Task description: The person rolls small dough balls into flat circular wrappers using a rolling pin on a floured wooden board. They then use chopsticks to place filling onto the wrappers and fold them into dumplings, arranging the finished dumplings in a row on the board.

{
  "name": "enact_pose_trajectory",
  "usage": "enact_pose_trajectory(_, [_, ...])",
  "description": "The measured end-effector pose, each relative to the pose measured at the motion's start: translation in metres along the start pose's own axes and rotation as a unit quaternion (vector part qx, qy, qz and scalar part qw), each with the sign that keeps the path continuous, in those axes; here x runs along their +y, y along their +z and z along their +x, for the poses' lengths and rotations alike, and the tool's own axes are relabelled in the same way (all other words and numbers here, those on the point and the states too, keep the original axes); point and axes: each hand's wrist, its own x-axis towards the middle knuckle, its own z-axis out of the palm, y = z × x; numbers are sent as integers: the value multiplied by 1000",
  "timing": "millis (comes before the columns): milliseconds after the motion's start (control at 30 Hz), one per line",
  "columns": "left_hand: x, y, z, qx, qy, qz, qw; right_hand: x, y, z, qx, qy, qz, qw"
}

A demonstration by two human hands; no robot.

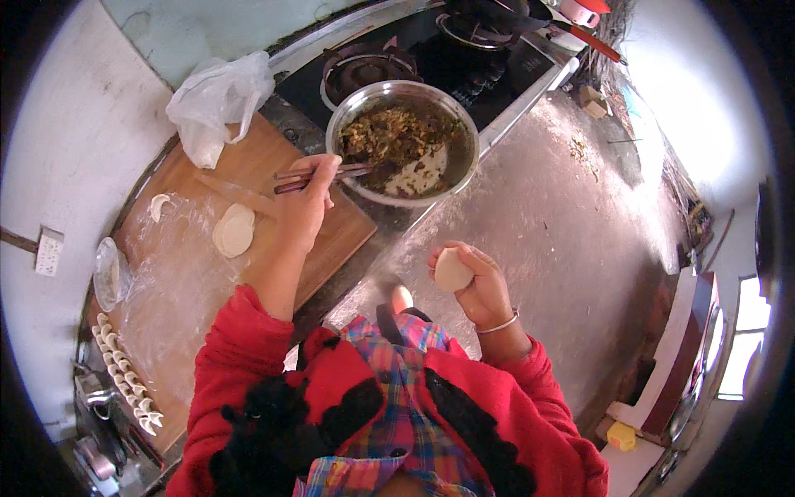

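Note:
My left hand grips a pair of chopsticks, their tips inside the near left part of a steel bowl. Chopped, dark filling with yellowish bits lies in that bowl, and part of the bottom shows bare. In my right hand, a round dough wrapper rests on the fingers with the thumb over its edge. A stack of dough wrappers sits on the floured wooden board left of my left hand. One folded dumpling lies farther left, and several more dumplings line the board's left edge.
Behind the bowl is a black gas hob with a wok, its red handle jutting right. A white plastic bag covers the board's far corner. A clear container stands by the wall. Concrete floor lies right.

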Motion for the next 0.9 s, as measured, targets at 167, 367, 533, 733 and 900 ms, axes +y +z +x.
enact_pose_trajectory(167, [-8,37,28,-30,261,280,923,-38,-43,28,-7,-15,47,999])
enact_pose_trajectory(367, [28,8,17,-27,154,182,971,-72,-43,43,15,-17,86,996])
enact_pose_trajectory(533, [32,6,18,-46,210,282,935,-82,-42,51,-27,-2,95,995])
enact_pose_trajectory(733, [17,0,15,-48,141,276,949,-84,-41,60,-64,18,108,992])
enact_pose_trajectory(900, [29,-4,11,-58,125,250,959,-82,-45,63,-59,26,87,994])
